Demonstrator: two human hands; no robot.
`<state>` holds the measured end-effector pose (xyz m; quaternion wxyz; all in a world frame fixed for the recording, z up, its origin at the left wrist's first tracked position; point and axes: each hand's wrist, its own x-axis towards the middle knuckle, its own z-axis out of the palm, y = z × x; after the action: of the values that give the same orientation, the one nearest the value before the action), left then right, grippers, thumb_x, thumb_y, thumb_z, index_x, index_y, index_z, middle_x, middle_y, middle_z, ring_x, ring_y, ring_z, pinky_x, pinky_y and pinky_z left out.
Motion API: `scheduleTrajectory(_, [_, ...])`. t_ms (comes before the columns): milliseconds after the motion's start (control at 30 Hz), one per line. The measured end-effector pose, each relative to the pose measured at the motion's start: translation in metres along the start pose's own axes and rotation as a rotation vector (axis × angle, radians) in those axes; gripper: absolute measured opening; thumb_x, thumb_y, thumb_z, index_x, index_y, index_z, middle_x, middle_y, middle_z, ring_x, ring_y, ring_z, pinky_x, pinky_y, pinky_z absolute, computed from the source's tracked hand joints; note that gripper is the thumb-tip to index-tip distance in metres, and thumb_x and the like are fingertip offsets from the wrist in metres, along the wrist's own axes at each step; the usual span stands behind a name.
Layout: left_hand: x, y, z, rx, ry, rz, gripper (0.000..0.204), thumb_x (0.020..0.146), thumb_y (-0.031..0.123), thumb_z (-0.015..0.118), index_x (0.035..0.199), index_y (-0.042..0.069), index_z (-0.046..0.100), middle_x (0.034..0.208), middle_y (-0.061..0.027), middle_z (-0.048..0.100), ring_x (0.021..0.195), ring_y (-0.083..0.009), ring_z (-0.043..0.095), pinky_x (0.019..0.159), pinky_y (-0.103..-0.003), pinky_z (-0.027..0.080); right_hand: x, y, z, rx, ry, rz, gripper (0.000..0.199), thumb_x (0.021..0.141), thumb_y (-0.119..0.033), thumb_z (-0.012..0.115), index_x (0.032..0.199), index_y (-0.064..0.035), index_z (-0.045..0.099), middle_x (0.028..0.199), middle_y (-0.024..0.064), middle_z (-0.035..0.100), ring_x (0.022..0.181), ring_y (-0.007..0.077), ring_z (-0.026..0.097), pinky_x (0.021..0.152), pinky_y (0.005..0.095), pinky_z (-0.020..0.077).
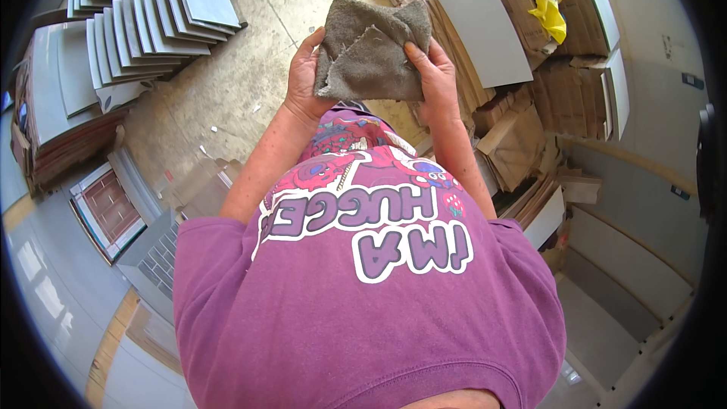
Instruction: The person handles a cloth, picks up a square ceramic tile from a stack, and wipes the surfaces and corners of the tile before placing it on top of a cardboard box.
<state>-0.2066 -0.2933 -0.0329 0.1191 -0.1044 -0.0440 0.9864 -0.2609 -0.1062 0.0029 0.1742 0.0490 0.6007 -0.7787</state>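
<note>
A folded grey-brown cloth [371, 53] with a frayed edge is stretched between my two hands, out in front of my body. My left hand [306, 79] grips its left side, the thumb up along the edge and the other fingers hidden behind. On the right side, my right hand [438, 79] pinches the cloth, its thumb pressed on the front face. Both forearms reach forward past my purple printed shirt [363, 318].
Grey panels [151, 26] stand in a slanted row at the far left. Stacked cardboard [572, 98] and a large pale board [481, 26] fill the right, with a yellow plastic bag [549, 7] on top. Small scraps lie on the concrete floor [204, 98]. Brick-patterned samples [113, 208] lean at left.
</note>
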Motion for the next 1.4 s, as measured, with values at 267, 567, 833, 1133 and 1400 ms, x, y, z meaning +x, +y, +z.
scheduleTrajectory(267, [0.051, 0.005, 0.027, 0.612, 0.265, 0.072, 0.034, 0.088, 0.006, 0.062, 0.12, -0.001, 0.054, 0.111, -0.013, 0.064, 0.098, -0.0226, 0.064, 0.087, -0.037, 0.055, 0.068, -0.053, -0.019, -0.057, -0.115, 0.103, 0.034, 0.087, -0.011, 0.068, 0.12, -0.0027, 0.062, 0.106, 0.0022, 0.067, 0.094, 0.0089, 0.061, 0.081, 0.0231, 0.049])
scheduleTrajectory(567, [0.091, 0.019, 0.055, 0.716, 0.105, 0.281, 0.032, 0.087, 0.001, 0.061, 0.119, 0.003, 0.06, 0.115, -0.0083, 0.065, 0.102, -0.0184, 0.063, 0.09, -0.033, 0.052, 0.118, -0.11, -0.034, -0.115, -0.538, -0.295, 0.027, 0.086, 0.007, 0.061, 0.111, -0.0007, 0.065, 0.12, 0.0075, 0.061, 0.11, 0.0129, 0.055, 0.095, 0.0273, 0.0444])
scheduleTrajectory(833, [0.128, 0.022, 0.052, 0.581, -0.205, 0.141, 0.028, 0.09, 0.011, 0.056, 0.116, 0.001, 0.059, 0.119, -0.0135, 0.06, 0.113, -0.0239, 0.057, 0.098, -0.037, 0.045, 0.175, -0.114, -0.061, -0.01, -0.564, -0.094, 0.029, 0.088, 0.01, 0.041, 0.091, -0.0033, 0.066, 0.119, 0.0113, 0.063, 0.108, 0.0162, 0.057, 0.094, 0.0286, 0.045])
scheduleTrajectory(1133, [0.154, 0.01, 0.055, 0.71, 0.106, 0.133, 0.054, 0.089, 0.027, 0.064, 0.132, 0.0, 0.043, 0.119, -0.0152, 0.057, 0.108, -0.0221, 0.058, 0.094, -0.034, 0.048, 0.207, -0.121, -0.064, -0.136, -0.595, -0.113, 0.03, 0.086, 0.008, 0.038, 0.091, -0.0031, 0.066, 0.118, 0.0116, 0.063, 0.106, 0.0154, 0.059, 0.091, 0.0286, 0.0466])
scheduleTrajectory(1400, [0.163, 0.047, 0.063, 0.778, 0.188, 0.28, 0.056, 0.082, -0.001, 0.067, 0.134, 0.001, 0.045, 0.12, -0.009, 0.059, 0.109, -0.0167, 0.058, 0.095, -0.03, 0.048, 0.24, -0.1, -0.033, 0.172, -0.325, 0.278, 0.037, 0.097, -0.018, 0.041, 0.128, 0.0002, 0.05, 0.119, 0.0137, 0.061, 0.107, 0.0185, 0.06, 0.093, 0.0336, 0.0481])
